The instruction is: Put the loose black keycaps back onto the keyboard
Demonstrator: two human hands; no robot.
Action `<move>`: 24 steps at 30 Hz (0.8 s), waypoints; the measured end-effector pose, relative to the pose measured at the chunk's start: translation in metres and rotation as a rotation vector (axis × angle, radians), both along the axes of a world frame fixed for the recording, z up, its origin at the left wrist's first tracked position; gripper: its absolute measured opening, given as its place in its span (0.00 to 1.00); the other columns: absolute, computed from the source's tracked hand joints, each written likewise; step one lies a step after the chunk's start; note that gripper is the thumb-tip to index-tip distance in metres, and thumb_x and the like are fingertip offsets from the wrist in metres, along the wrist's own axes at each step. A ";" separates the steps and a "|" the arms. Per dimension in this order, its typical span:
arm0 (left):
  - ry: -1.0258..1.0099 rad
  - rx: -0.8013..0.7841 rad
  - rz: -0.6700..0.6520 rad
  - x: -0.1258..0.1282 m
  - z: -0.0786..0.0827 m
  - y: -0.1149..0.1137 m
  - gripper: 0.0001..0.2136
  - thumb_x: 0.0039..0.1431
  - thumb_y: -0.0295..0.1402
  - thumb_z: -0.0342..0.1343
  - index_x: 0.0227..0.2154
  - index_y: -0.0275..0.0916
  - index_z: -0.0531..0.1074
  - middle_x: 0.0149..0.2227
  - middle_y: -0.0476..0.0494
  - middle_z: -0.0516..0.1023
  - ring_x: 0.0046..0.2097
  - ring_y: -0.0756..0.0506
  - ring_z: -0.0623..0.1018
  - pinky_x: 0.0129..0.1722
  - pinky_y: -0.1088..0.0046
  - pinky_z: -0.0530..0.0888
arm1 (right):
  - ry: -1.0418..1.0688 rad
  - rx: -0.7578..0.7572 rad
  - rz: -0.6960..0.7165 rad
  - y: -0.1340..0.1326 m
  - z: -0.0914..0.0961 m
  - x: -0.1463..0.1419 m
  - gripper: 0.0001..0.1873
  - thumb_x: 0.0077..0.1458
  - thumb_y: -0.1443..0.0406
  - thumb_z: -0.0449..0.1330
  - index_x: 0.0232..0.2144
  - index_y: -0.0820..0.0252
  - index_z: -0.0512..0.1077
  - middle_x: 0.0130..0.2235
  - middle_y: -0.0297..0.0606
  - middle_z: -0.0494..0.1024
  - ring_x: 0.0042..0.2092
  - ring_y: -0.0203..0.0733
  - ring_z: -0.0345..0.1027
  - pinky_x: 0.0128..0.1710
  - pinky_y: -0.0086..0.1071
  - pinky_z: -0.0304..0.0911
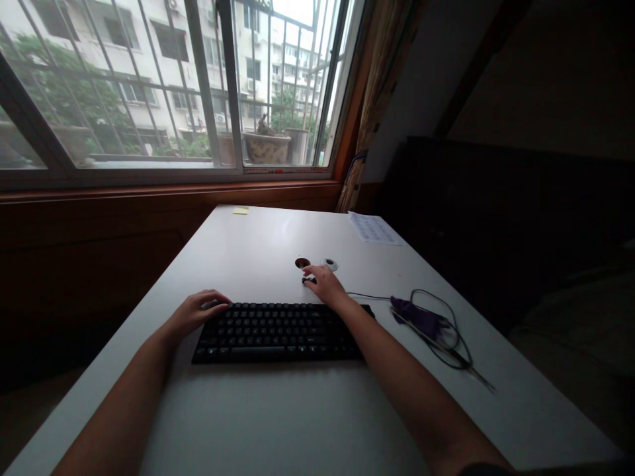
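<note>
A black keyboard (272, 332) lies flat on the white table, with its long side toward me. At its far left corner my left hand (201, 307) rests with fingers stretched out, the fingertips at the keyboard's edge. My right arm crosses over the keyboard's right end. Beyond the far edge, my right hand (323, 283) has thumb and fingers closed around a small black object (309, 281), too small to name. Just past those fingers are a round brown-rimmed hole (302, 263) in the tabletop and a white round cover (329, 264).
On the right of the white table (268, 416), a dark cable (454, 311) loops around a purple cloth-like bundle (419, 317). Printed paper (374, 229) lies at the far right edge, a yellow sticky note (241, 210) at the far left. A barred window stands behind.
</note>
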State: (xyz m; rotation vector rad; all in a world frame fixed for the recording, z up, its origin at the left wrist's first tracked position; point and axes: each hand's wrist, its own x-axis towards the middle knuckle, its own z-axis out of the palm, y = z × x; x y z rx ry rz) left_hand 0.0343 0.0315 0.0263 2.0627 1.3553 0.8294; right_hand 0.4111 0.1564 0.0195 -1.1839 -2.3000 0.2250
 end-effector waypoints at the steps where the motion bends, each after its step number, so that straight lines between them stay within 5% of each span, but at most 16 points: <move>1: 0.001 -0.002 0.000 0.001 0.001 0.000 0.14 0.63 0.45 0.56 0.39 0.42 0.80 0.40 0.44 0.81 0.44 0.41 0.78 0.46 0.64 0.73 | -0.021 0.002 -0.002 0.001 0.000 -0.002 0.20 0.53 0.73 0.63 0.48 0.56 0.73 0.44 0.38 0.80 0.50 0.47 0.66 0.54 0.41 0.60; 12: -0.004 -0.004 0.003 0.000 -0.002 0.001 0.15 0.63 0.47 0.55 0.39 0.42 0.79 0.41 0.42 0.81 0.45 0.39 0.78 0.47 0.61 0.74 | -0.069 0.004 -0.098 -0.002 0.005 -0.009 0.20 0.50 0.71 0.66 0.47 0.54 0.75 0.41 0.39 0.80 0.50 0.48 0.66 0.55 0.47 0.59; 24: 0.002 -0.019 0.002 0.000 0.001 -0.001 0.15 0.63 0.46 0.55 0.39 0.42 0.79 0.41 0.43 0.81 0.45 0.40 0.78 0.46 0.64 0.74 | 0.220 -0.140 0.087 -0.041 0.016 0.021 0.11 0.55 0.69 0.64 0.42 0.59 0.74 0.41 0.38 0.80 0.43 0.41 0.74 0.47 0.37 0.67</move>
